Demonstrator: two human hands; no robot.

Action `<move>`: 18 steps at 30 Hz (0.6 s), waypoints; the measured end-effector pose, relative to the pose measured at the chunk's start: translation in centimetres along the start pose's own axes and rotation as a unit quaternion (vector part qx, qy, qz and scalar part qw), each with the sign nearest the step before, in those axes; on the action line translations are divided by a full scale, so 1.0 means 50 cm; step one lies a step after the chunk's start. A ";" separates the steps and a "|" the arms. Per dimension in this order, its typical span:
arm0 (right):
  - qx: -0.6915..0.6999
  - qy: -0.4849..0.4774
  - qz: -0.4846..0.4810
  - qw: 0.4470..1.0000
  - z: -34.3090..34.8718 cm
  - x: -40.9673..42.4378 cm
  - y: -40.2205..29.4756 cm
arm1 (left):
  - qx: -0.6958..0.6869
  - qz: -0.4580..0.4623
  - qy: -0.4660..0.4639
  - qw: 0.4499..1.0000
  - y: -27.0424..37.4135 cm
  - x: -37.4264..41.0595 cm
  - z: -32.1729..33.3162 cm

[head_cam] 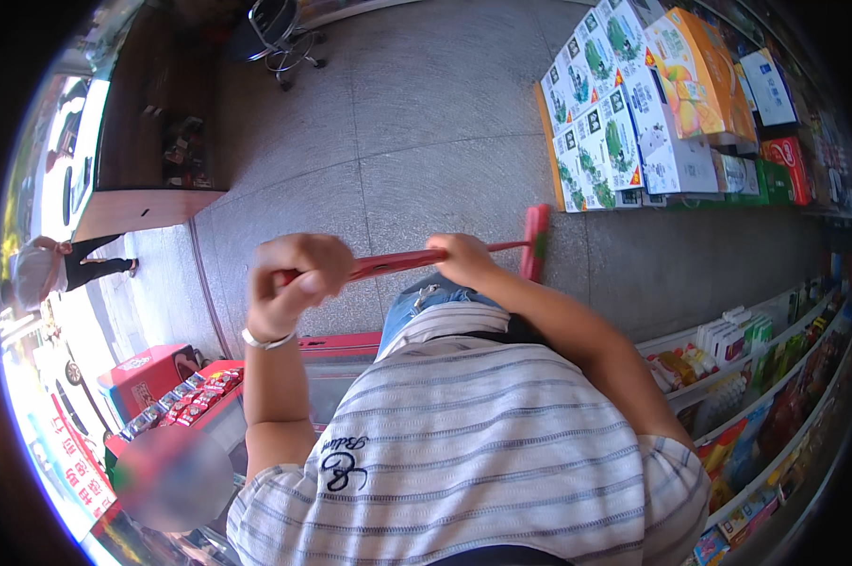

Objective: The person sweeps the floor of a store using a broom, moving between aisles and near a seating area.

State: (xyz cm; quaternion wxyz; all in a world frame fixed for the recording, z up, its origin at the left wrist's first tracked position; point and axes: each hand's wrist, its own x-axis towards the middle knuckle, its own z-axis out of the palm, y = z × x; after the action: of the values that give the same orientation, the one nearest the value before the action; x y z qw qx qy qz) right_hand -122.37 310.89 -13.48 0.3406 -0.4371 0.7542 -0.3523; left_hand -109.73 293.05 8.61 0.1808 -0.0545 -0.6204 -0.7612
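A broom with a red handle (401, 264) runs across in front of my body. Around the end of the handle closes my left hand (300, 279), with a pale bracelet on its wrist. Further down the same handle my right hand (465, 259) has its fingers wrapped round it. The red and green broom head (537, 244) is beyond my right hand, low over the grey tiled floor (440, 170); whether it touches the floor I cannot tell. The hands look slightly blurred.
Stacked drink cartons (602, 120) stand at the upper right. Stocked shelves (744, 382) line the lower right. A wood-sided counter (143, 209) and a wheeled chair (281, 42) stand upper left. A person (47, 269) is outside the doorway. Red packets (199, 396) lie at left.
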 end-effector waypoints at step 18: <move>0.104 -0.104 -0.233 0.961 -0.275 0.247 -0.175 | 0.250 0.215 -0.131 0.935 0.159 0.309 0.093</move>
State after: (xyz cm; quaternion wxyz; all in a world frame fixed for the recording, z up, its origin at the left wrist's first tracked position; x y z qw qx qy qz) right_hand -134.77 299.77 -1.60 0.3685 -0.5975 0.5512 -0.4510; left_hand -122.02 293.02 21.75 0.2646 -0.2390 -0.7825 -0.5104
